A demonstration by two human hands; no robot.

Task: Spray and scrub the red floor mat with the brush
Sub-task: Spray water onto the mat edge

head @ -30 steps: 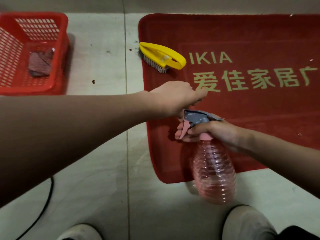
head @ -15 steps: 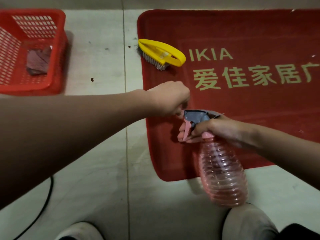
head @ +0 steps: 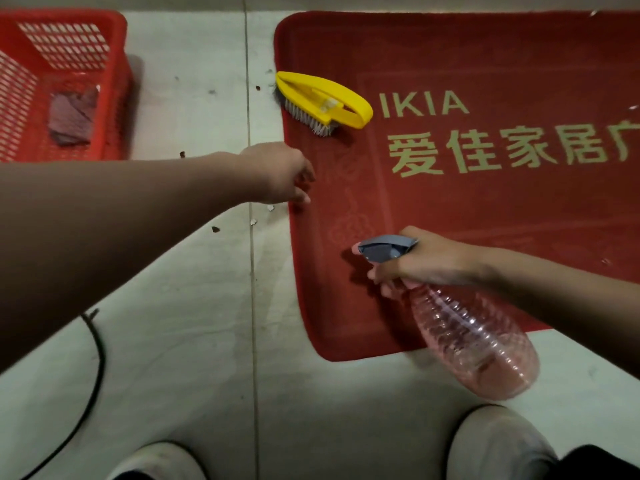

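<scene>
Right hand [head: 427, 261]: fingers wrapped round pink spray bottle [head: 478, 344] neck.
Left hand [head: 280, 174]: fingers loose, empty, over red floor mat [head: 485, 220] edge.
Yellow brush [head: 323, 100]: on mat corner.

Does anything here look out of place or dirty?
Small bits of debris lie scattered on the tiled floor, just left of the red floor mat. Otherwise nothing stands out.

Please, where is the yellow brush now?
Head view: the yellow plastic brush lies on the far-left corner of the red floor mat, beyond the left hand.
</scene>
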